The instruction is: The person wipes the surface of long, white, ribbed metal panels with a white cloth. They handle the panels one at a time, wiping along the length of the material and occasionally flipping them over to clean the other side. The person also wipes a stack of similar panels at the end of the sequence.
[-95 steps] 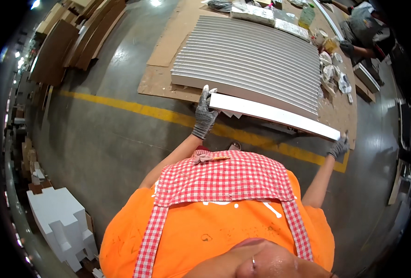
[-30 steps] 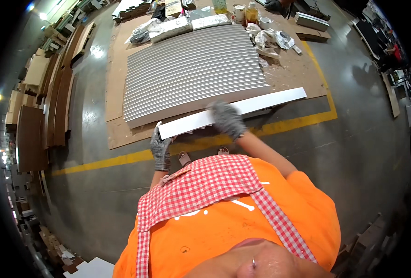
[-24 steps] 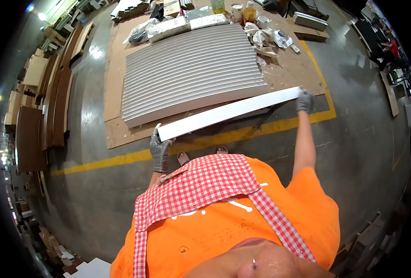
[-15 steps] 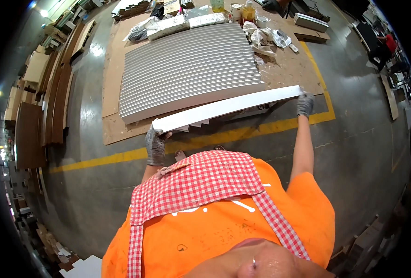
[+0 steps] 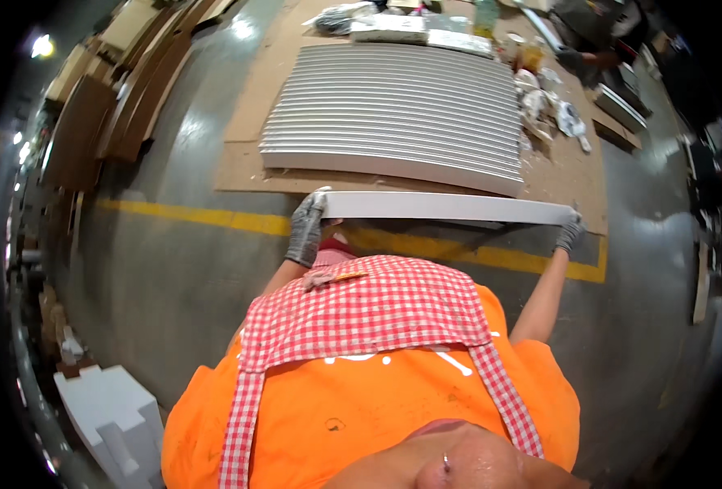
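I hold a long white board (image 5: 446, 207) level in front of my waist, over the yellow floor line (image 5: 214, 218). My left hand (image 5: 305, 230), in a grey glove, grips its left end. My right hand (image 5: 569, 232), also gloved, grips its right end. Just beyond the board, many similar white boards (image 5: 397, 114) lie side by side in a row on brown cardboard sheets (image 5: 247, 167). A red checked apron over an orange shirt fills the lower view.
Brown panels (image 5: 92, 122) lean in a stack at the far left. A white foam block (image 5: 112, 407) sits at the lower left. Rags, bottles and clutter (image 5: 544, 106) lie at the right end of the cardboard, where another person (image 5: 589, 33) works.
My view has turned, so the row of boards now lies straight ahead. The board has levelled out and both hands stay on its ends; 1.0 s ago my right hand was near its middle.
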`<action>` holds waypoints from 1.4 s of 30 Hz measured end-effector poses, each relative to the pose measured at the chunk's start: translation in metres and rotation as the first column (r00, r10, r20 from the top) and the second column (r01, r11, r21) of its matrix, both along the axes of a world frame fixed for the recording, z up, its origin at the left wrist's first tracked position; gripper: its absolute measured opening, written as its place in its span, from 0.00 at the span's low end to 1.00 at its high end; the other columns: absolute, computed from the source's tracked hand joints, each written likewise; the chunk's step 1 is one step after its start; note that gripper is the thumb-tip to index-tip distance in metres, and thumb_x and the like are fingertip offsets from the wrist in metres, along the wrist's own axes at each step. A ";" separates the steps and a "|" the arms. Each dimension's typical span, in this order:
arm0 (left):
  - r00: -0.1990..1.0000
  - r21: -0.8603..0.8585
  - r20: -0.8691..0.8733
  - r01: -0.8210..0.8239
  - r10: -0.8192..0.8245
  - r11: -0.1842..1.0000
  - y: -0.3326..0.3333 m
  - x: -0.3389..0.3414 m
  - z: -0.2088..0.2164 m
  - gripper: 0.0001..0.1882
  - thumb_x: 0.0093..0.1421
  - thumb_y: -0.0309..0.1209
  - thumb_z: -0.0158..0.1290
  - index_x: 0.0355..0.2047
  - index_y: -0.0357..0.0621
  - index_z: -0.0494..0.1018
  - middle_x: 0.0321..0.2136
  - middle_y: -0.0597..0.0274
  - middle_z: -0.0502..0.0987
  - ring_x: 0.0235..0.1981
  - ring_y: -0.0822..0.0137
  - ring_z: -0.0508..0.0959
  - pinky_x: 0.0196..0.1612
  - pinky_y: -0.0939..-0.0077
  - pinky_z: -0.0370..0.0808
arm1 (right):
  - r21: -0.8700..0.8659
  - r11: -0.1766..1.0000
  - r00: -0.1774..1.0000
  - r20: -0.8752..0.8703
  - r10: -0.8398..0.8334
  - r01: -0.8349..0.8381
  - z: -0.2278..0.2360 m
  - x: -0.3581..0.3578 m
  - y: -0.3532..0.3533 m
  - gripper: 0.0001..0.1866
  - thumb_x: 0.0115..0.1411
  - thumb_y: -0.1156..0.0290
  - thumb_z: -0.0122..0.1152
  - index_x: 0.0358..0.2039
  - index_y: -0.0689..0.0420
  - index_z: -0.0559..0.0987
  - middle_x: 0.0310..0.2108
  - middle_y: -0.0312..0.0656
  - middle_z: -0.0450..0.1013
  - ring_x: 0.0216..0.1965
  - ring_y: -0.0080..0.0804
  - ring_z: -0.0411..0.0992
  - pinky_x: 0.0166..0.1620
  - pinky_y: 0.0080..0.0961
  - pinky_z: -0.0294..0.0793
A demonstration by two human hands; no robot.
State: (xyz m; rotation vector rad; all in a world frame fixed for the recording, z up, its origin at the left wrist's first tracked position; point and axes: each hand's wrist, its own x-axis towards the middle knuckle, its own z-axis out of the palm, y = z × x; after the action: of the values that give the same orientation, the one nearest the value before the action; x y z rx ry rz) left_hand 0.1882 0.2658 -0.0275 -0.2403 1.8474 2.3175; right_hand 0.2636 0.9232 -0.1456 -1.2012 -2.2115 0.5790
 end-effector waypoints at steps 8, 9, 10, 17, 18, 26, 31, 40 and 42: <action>0.992 -0.760 0.117 0.055 0.053 0.648 -0.099 -0.043 -0.033 0.20 0.63 0.40 0.42 0.49 0.39 0.69 0.39 0.50 0.75 0.39 0.64 0.74 0.40 0.70 0.71 | -0.179 0.977 0.961 -0.269 0.062 -0.113 -0.007 -0.008 -0.110 0.19 0.57 0.57 0.56 0.32 0.64 0.75 0.26 0.39 0.71 0.28 0.29 0.65 0.34 0.28 0.67; 0.998 -0.787 0.032 -0.006 0.050 0.617 -0.110 -0.056 -0.034 0.20 0.63 0.41 0.41 0.48 0.40 0.69 0.37 0.50 0.75 0.38 0.62 0.74 0.40 0.68 0.70 | -0.193 0.972 0.954 -0.290 0.077 -0.137 -0.007 -0.011 -0.122 0.19 0.57 0.58 0.56 0.32 0.64 0.75 0.27 0.39 0.71 0.29 0.29 0.66 0.35 0.28 0.67; 0.998 -0.808 -0.047 -0.062 0.041 0.586 -0.119 -0.069 -0.038 0.20 0.63 0.41 0.41 0.47 0.40 0.70 0.35 0.50 0.75 0.37 0.61 0.74 0.41 0.66 0.69 | -0.207 0.966 0.948 -0.306 0.087 -0.155 -0.006 -0.017 -0.132 0.18 0.57 0.59 0.56 0.32 0.64 0.75 0.28 0.40 0.71 0.29 0.29 0.66 0.35 0.27 0.67; 0.935 -0.968 -0.198 -0.140 -0.295 0.209 -0.180 -0.146 -0.103 0.17 0.62 0.41 0.42 0.41 0.42 0.73 0.33 0.53 0.73 0.37 0.57 0.69 0.47 0.66 0.64 | -0.131 0.981 0.931 -0.354 0.090 -0.145 0.019 -0.058 -0.203 0.11 0.58 0.66 0.55 0.33 0.62 0.74 0.29 0.39 0.70 0.30 0.27 0.65 0.38 0.25 0.68; 0.915 -0.937 -0.300 -0.229 -0.270 0.265 -0.190 -0.148 -0.119 0.17 0.61 0.40 0.44 0.44 0.43 0.72 0.32 0.54 0.72 0.39 0.58 0.67 0.48 0.66 0.63 | -0.216 0.967 0.940 -0.337 0.056 -0.135 0.027 -0.061 -0.206 0.11 0.58 0.66 0.55 0.32 0.62 0.73 0.28 0.39 0.70 0.30 0.27 0.65 0.37 0.25 0.67; 0.966 -0.931 -0.255 -0.234 -0.041 0.279 -0.160 -0.153 -0.103 0.26 0.58 0.32 0.52 0.55 0.38 0.63 0.46 0.48 0.65 0.43 0.58 0.63 0.50 0.67 0.62 | -0.382 0.918 0.932 -0.359 -0.046 -0.102 0.009 -0.050 -0.187 0.13 0.57 0.63 0.56 0.33 0.62 0.74 0.26 0.37 0.69 0.27 0.24 0.63 0.33 0.23 0.66; 0.832 -0.677 -0.549 -0.498 0.079 0.541 -0.170 -0.173 -0.112 0.22 0.62 0.31 0.44 0.56 0.36 0.62 0.52 0.52 0.66 0.54 0.58 0.64 0.59 0.69 0.56 | -0.576 0.802 0.801 -0.551 -0.236 -0.160 0.025 -0.103 -0.191 0.11 0.56 0.63 0.56 0.26 0.58 0.78 0.18 0.29 0.64 0.18 0.16 0.55 0.21 0.19 0.55; 0.881 -0.454 -0.439 -0.385 0.174 0.804 -0.134 -0.183 -0.076 0.21 0.65 0.32 0.39 0.56 0.33 0.60 0.57 0.53 0.62 0.59 0.62 0.61 0.61 0.71 0.55 | -0.429 0.901 0.869 -0.466 -0.167 -0.057 0.049 -0.117 -0.224 0.16 0.58 0.63 0.51 0.29 0.63 0.79 0.20 0.33 0.69 0.20 0.23 0.62 0.23 0.23 0.61; 0.886 -0.490 -0.441 -0.372 0.144 0.788 -0.134 -0.179 -0.074 0.21 0.65 0.31 0.39 0.56 0.33 0.60 0.57 0.52 0.63 0.58 0.62 0.61 0.61 0.71 0.55 | -0.506 0.861 0.871 -0.447 -0.205 -0.057 0.051 -0.115 -0.224 0.15 0.57 0.63 0.51 0.26 0.62 0.78 0.21 0.32 0.69 0.20 0.23 0.62 0.22 0.22 0.61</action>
State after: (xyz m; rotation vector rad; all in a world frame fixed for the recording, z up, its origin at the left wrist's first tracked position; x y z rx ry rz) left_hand 0.0095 0.1316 -0.1018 -0.1229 2.8602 2.0002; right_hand 0.1481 0.6987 -0.0944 -1.2061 -1.6102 1.3350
